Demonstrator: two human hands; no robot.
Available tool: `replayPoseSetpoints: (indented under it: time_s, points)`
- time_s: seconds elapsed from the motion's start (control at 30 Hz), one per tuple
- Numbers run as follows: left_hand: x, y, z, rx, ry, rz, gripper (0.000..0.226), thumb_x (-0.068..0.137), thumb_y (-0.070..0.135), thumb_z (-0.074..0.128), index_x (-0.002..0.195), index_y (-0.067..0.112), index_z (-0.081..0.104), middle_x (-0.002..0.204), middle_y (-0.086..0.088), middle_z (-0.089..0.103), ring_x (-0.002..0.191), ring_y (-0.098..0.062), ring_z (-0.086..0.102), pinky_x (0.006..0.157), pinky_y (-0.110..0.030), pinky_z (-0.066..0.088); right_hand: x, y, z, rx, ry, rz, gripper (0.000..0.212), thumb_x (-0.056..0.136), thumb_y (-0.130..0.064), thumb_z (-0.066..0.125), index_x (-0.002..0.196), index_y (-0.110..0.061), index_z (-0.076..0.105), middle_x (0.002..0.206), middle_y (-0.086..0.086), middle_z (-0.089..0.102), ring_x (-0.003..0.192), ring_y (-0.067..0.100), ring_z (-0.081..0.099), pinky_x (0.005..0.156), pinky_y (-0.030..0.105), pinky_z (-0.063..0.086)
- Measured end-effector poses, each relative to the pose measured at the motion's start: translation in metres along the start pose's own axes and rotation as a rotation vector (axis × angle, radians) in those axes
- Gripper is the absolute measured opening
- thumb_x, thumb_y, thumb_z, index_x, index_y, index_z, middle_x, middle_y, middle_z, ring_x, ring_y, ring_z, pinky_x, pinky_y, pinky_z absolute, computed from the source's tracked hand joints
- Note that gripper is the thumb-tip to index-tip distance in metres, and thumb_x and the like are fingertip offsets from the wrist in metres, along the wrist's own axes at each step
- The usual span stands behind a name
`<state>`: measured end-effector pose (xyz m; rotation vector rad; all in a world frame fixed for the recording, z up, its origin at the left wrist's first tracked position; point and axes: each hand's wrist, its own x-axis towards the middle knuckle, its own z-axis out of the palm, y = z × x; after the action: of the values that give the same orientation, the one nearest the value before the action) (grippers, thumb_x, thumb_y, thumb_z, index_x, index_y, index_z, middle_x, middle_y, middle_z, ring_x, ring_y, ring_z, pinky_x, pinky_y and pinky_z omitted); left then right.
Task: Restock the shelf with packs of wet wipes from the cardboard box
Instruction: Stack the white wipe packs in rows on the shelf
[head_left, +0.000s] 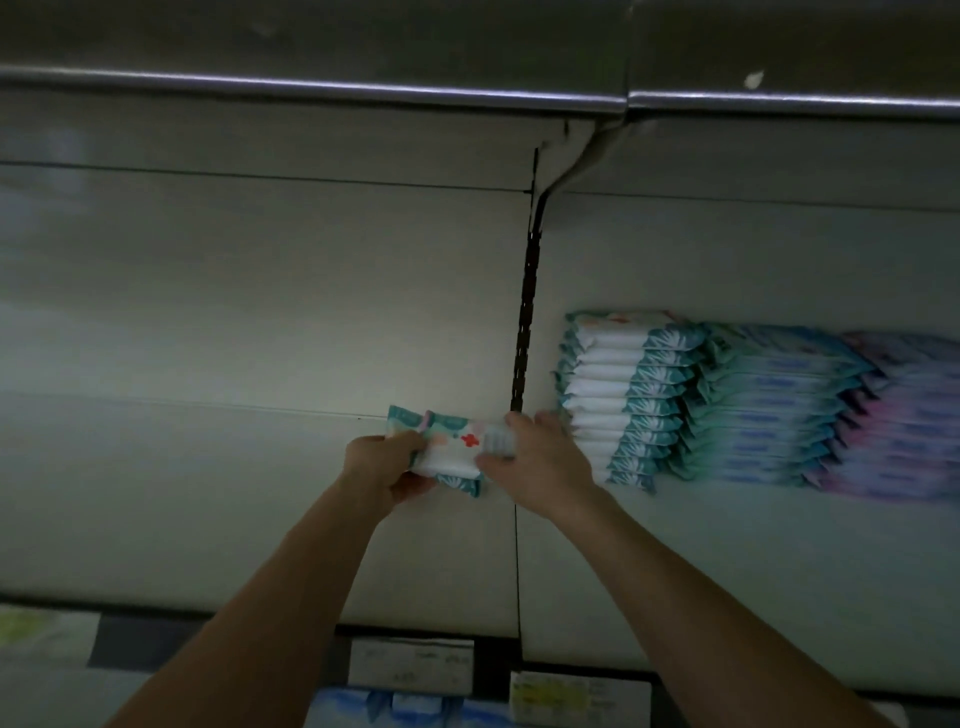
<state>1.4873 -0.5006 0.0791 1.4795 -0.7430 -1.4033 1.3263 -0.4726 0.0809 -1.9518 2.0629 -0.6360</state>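
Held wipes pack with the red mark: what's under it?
Under the pack, gripped by the left hand and right hand, the teal end of a second pack shows. Its rest is covered. Whether it touches the shelf, cannot tell.

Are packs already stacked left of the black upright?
No, the stacks stand only right of the upright; the left hand and right hand hold packs left of it.

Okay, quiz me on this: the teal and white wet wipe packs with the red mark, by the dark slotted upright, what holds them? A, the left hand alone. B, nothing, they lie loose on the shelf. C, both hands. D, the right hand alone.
C: the left hand grips the left end of the teal and white wet wipe packs, and the right hand pinches their right end.
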Motion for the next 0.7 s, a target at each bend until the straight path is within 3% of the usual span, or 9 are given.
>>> replayPoseSetpoints:
  time_s: [0.1,0.17,0.23,0.33,0.4,0.53,0.63,0.7]
  points:
    - [0.011,-0.004,-0.002,0.052,0.021,-0.003,0.019,0.08,0.009,0.074,0.084,-0.004,0.061,0.093,-0.021,0.066,0.084,-0.034,0.065,0.085,-0.047,0.055,-0.001,-0.007,0.014,-0.243,0.085,-0.208,0.046,0.086,-0.039,0.06,0.127,-0.021,0.056,0.132,0.007,0.04,0.121,0.028,0.038,0.094,0.036,0.041]
    - [0.02,-0.004,-0.003,0.086,0.028,-0.018,0.028,0.076,0.014,0.078,0.091,-0.005,0.064,0.098,-0.021,0.068,0.091,-0.035,0.066,0.09,-0.049,0.053,0.002,-0.009,0.026,-0.316,0.066,-0.284,0.042,0.088,-0.027,0.057,0.129,-0.021,0.055,0.129,0.005,0.047,0.119,0.027,0.041,0.09,0.035,0.04]
    - [0.025,-0.002,-0.006,0.111,0.011,-0.025,0.029,0.08,0.011,0.074,0.099,-0.006,0.062,0.093,-0.019,0.068,0.087,-0.033,0.067,0.085,-0.046,0.056,0.005,-0.005,0.033,-0.365,0.055,-0.283,0.042,0.091,-0.016,0.052,0.132,-0.018,0.052,0.126,0.008,0.052,0.117,0.028,0.045,0.086,0.034,0.04]
    - [0.032,0.005,-0.016,0.086,0.066,0.02,0.012,0.091,0.006,0.06,0.1,0.0,0.056,0.093,-0.02,0.061,0.071,-0.03,0.062,0.055,-0.037,0.058,0.012,0.006,0.038,-0.432,0.043,-0.252,0.042,0.095,-0.005,0.042,0.135,-0.014,0.051,0.128,0.012,0.052,0.119,0.028,0.045,0.088,0.033,0.04]
    - [0.035,0.012,-0.024,0.053,0.121,0.062,0.007,0.093,0.006,0.057,0.097,0.001,0.054,0.095,-0.019,0.06,0.067,-0.029,0.061,0.047,-0.035,0.055,0.018,0.012,0.04,-0.481,0.049,-0.238,0.041,0.096,-0.006,0.042,0.135,-0.015,0.052,0.128,0.012,0.05,0.12,0.028,0.044,0.091,0.033,0.04]
    - [0.032,0.024,-0.022,-0.042,0.114,0.124,0.006,0.094,0.006,0.054,0.097,0.001,0.052,0.102,-0.02,0.061,0.084,-0.033,0.064,0.063,-0.037,0.058,0.029,0.015,0.039,-0.394,0.023,-0.178,0.036,0.097,-0.012,0.044,0.132,-0.014,0.056,0.127,0.011,0.051,0.118,0.027,0.047,0.093,0.032,0.041]
    - [0.023,0.027,-0.006,-0.043,-0.013,0.1,0.009,0.094,0.002,0.054,0.102,0.001,0.052,0.106,-0.021,0.061,0.091,-0.035,0.064,0.074,-0.045,0.057,0.033,0.01,0.024,-0.223,0.093,-0.139,0.023,0.096,-0.01,0.046,0.11,-0.005,0.064,0.108,0.013,0.06,0.099,0.026,0.057,0.074,0.028,0.043]
    - [0.02,0.025,0.007,-0.017,-0.085,0.069,0.023,0.093,-0.001,0.054,0.116,-0.001,0.051,0.11,-0.02,0.061,0.089,-0.033,0.064,0.071,-0.043,0.058,0.033,0.007,0.013,-0.142,0.174,-0.134,0.018,0.094,-0.007,0.05,0.104,-0.004,0.064,0.102,0.013,0.061,0.086,0.023,0.057,0.066,0.026,0.039]
